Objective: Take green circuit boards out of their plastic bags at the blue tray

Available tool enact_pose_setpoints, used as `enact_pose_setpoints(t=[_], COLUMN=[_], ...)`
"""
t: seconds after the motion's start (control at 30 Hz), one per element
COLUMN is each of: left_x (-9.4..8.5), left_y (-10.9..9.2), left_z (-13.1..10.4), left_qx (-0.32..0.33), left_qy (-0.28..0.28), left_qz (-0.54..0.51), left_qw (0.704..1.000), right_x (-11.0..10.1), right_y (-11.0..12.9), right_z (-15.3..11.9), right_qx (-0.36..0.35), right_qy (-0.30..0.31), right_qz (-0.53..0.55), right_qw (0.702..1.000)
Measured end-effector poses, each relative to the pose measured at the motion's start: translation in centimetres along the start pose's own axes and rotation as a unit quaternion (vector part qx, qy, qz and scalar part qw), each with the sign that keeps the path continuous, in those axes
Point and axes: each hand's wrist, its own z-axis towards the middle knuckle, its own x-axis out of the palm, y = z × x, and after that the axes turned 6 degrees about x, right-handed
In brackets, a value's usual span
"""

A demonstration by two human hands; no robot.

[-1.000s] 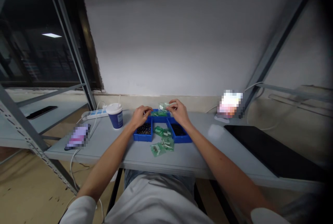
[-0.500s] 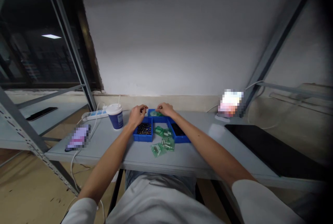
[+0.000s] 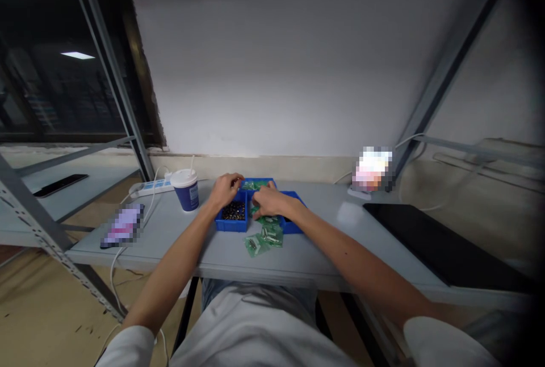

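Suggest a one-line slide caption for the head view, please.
Seated at a grey table, a person's left hand and right hand work over blue bins and green bags.

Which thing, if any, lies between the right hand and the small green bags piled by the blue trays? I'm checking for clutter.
Nothing visible does. The right hand lies at the far end of the green bags, between the blue trays, its fingers apparently touching the nearest bag. The left hand is off to the side, above the left tray.
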Motion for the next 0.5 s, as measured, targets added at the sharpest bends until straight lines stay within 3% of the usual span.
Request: enact_pose_setpoints(t=[0.1, 0.2, 0.33, 0.5], left_x=[0.1, 0.1, -0.2, -0.4], left_y=[-0.1, -0.3, -0.7, -1.0], left_z=[-0.1, -0.1, -0.1, -0.1], left_qx=[0.012, 0.017, 0.032, 0.052], left_qy=[0.013, 0.022, 0.017, 0.001], left_qz=[0.007, 0.015, 0.011, 0.001], left_qw=[1.000, 0.999, 0.999, 0.999], right_x=[-0.1, -0.5, -0.3, 0.4], right_y=[1.1, 1.5, 1.8, 1.5], right_z=[-0.1, -0.3, -0.6, -0.1], right_qx=[0.007, 0.012, 0.030, 0.104], right_qy=[0.065, 0.105, 0.061, 0.004], right_qz=[-0.074, -0.079, -0.065, -0.012], right_qw=[0.995, 0.991, 0.996, 0.994])
